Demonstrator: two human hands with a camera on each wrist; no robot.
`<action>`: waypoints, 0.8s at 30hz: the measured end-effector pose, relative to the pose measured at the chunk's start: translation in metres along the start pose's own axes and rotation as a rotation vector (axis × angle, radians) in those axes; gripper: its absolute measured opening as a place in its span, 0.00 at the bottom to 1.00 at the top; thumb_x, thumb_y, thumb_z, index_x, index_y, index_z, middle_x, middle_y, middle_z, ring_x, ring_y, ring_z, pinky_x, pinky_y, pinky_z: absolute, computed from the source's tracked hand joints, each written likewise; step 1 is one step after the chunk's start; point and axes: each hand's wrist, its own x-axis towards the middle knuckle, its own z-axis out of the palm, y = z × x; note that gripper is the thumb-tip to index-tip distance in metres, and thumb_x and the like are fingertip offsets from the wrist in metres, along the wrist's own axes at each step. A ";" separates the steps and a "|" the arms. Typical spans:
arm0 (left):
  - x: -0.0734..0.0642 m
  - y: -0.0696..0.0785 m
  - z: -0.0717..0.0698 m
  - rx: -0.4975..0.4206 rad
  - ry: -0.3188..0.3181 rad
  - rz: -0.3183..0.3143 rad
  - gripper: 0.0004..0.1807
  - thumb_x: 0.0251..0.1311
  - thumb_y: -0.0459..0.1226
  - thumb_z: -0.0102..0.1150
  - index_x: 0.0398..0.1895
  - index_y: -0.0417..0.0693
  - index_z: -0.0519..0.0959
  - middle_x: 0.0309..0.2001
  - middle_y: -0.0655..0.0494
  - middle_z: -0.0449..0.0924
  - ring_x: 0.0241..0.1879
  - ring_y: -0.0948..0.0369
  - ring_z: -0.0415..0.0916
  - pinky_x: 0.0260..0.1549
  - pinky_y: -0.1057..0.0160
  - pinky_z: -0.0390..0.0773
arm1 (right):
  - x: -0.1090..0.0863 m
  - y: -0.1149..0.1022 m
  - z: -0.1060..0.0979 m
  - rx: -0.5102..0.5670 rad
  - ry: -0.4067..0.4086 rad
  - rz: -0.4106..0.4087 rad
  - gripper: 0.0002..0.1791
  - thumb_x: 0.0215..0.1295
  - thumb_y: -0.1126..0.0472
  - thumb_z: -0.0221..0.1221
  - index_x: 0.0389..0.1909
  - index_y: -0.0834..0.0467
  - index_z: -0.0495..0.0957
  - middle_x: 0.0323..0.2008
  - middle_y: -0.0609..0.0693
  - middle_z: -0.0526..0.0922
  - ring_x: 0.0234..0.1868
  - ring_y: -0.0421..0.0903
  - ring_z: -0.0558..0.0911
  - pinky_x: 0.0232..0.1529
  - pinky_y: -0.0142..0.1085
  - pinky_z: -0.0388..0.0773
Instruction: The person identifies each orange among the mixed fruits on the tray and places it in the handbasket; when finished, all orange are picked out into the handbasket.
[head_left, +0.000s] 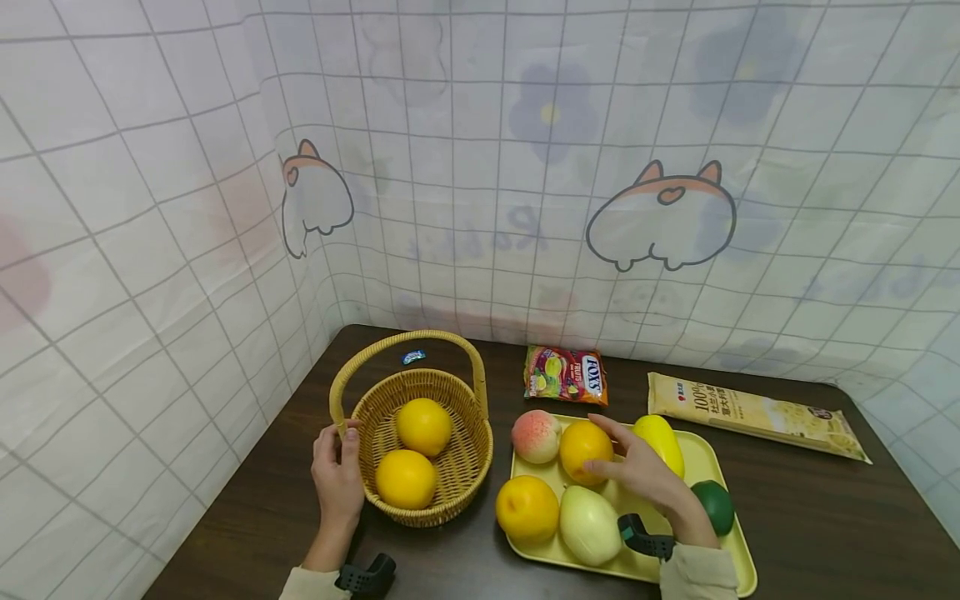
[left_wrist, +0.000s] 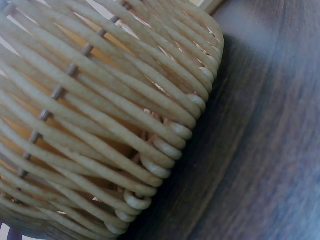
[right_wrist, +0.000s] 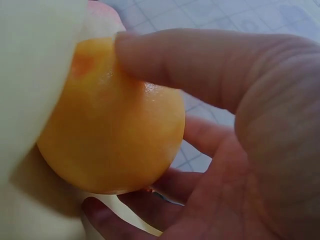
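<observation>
My left hand (head_left: 337, 473) grips the left side of a wicker basket (head_left: 483, 467), near the foot of its arched handle. Two oranges (head_left: 424, 427) lie inside; in the left wrist view the woven wall (left_wrist: 95, 100) fills much of the picture. Over a pale yellow tray (head_left: 731, 483), my right hand (head_left: 643, 468) holds another orange (right_wrist: 115, 125) between thumb and fingers. Close around that orange are a pink-white peach (head_left: 536, 437), one more orange (head_left: 527, 509) and a pale green, pear-shaped fruit (head_left: 590, 527).
A yellow fruit (head_left: 660, 443) and a dark green one (head_left: 714, 507) also lie on the tray. Behind stand a red Fox's candy bag (head_left: 566, 375) and a long noodle packet (head_left: 757, 415). A small blue wrapper (head_left: 413, 357) sits behind the basket. Patterned cloth (head_left: 465, 183) borders the table.
</observation>
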 end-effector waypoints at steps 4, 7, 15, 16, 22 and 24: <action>0.000 -0.008 -0.001 -0.007 -0.007 -0.006 0.11 0.71 0.34 0.50 0.45 0.35 0.79 0.39 0.62 0.73 0.40 0.65 0.64 0.37 0.68 0.63 | 0.001 0.001 0.001 -0.003 -0.019 0.003 0.46 0.61 0.56 0.66 0.75 0.59 0.52 0.69 0.64 0.62 0.62 0.61 0.68 0.56 0.49 0.70; 0.000 -0.010 -0.002 -0.018 -0.006 -0.004 0.12 0.71 0.35 0.50 0.45 0.35 0.79 0.40 0.62 0.73 0.40 0.64 0.65 0.37 0.67 0.63 | 0.003 0.002 0.003 -0.019 -0.021 0.010 0.48 0.60 0.55 0.67 0.76 0.59 0.50 0.67 0.64 0.63 0.59 0.59 0.70 0.55 0.47 0.71; 0.000 -0.010 -0.003 -0.020 -0.003 0.018 0.12 0.71 0.35 0.50 0.45 0.34 0.79 0.38 0.61 0.73 0.40 0.64 0.65 0.36 0.68 0.63 | 0.003 0.003 0.006 -0.046 0.005 0.027 0.49 0.57 0.54 0.70 0.75 0.58 0.53 0.64 0.62 0.68 0.55 0.55 0.74 0.49 0.43 0.75; 0.000 -0.009 -0.003 -0.022 -0.003 0.017 0.12 0.71 0.35 0.50 0.45 0.34 0.79 0.38 0.61 0.73 0.40 0.64 0.65 0.36 0.68 0.63 | 0.002 0.002 0.005 -0.052 0.008 0.026 0.49 0.57 0.53 0.70 0.75 0.58 0.54 0.64 0.62 0.68 0.54 0.55 0.74 0.48 0.43 0.75; 0.000 -0.009 -0.001 -0.025 -0.008 0.011 0.12 0.71 0.35 0.50 0.45 0.34 0.79 0.39 0.62 0.73 0.40 0.64 0.64 0.37 0.65 0.62 | 0.001 0.004 0.003 -0.094 0.056 0.040 0.49 0.54 0.50 0.71 0.74 0.53 0.58 0.65 0.59 0.69 0.57 0.56 0.73 0.50 0.45 0.74; 0.000 -0.009 -0.001 -0.025 -0.009 0.014 0.12 0.71 0.35 0.50 0.45 0.33 0.79 0.40 0.61 0.74 0.40 0.64 0.65 0.37 0.65 0.62 | 0.001 0.004 0.001 -0.103 0.087 0.037 0.49 0.52 0.49 0.72 0.73 0.50 0.59 0.64 0.58 0.70 0.58 0.56 0.73 0.50 0.46 0.75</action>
